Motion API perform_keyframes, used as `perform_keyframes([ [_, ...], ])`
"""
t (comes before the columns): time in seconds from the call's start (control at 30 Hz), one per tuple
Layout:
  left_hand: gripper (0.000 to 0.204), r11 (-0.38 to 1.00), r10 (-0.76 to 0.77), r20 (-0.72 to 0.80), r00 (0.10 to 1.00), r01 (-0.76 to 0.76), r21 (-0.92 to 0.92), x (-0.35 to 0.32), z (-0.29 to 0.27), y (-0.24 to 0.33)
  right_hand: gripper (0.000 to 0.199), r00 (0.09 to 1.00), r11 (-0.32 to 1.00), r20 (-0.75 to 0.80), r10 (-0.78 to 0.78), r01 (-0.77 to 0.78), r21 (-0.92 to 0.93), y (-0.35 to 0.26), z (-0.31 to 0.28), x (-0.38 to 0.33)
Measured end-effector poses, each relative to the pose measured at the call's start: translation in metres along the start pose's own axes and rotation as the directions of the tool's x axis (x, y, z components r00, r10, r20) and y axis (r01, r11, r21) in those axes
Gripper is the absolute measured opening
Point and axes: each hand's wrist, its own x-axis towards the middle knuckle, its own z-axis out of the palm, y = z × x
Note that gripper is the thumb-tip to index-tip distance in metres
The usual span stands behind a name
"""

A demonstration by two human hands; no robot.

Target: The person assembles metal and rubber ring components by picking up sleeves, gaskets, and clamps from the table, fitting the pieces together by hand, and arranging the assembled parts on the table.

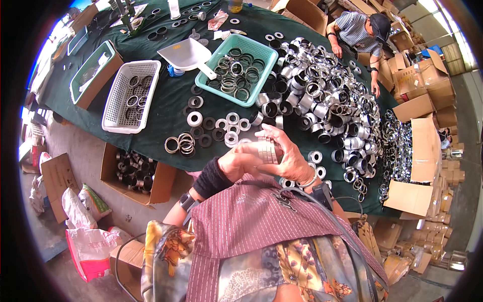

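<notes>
In front of my body, both hands are closed around a short stack of shiny metal rings [266, 150]. My left hand [238, 161] grips the stack from the left, with a dark band on the wrist. From the other side my right hand [293, 160] curls round it, the fingers over its top. Just beyond lie flat grey washers [232, 126] in a loose cluster. A small bundle of metal rings [184, 144] rests left of them. Off to the right spreads a large heap of metal sleeves and rings [322, 95].
A green basket [205, 80] of rings, a white dustpan [183, 54] and a white basket [107, 108] of rings stand on the dark green cloth. A box [166, 183] of dark parts sits below the left edge. A co-worker [354, 30] reaches in beyond the heap.
</notes>
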Motion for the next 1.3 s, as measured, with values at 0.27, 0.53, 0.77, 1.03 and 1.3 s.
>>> perform_keyframes([
  [0.27,0.027,0.998,-0.038,-0.154,0.987,0.045,0.047,0.011,0.008,-0.012,0.091,0.922,0.710,0.146,-0.359,0.372,-0.599,0.013,-0.008,-0.006],
  [0.53,0.017,0.962,0.099,-0.137,0.986,-0.059,0.268,0.019,0.013,-0.019,0.093,0.995,0.961,-0.055,0.087,-0.069,0.268,0.013,-0.019,-0.022],
  [0.77,0.019,0.771,0.167,-0.002,0.986,-0.130,0.624,0.023,-0.004,-0.043,0.059,0.934,0.822,0.001,0.358,-0.316,0.474,0.010,-0.012,-0.021],
  [1.03,0.048,0.989,-0.021,-0.012,1.000,0.022,0.149,0.020,0.007,-0.019,0.070,0.982,0.973,-0.068,0.178,-0.166,0.157,0.008,-0.012,-0.024],
  [1.3,0.050,0.997,-0.073,-0.042,0.996,0.074,0.014,0.019,0.006,-0.020,0.066,0.960,0.938,-0.098,0.261,-0.228,0.260,0.017,-0.014,-0.026],
])
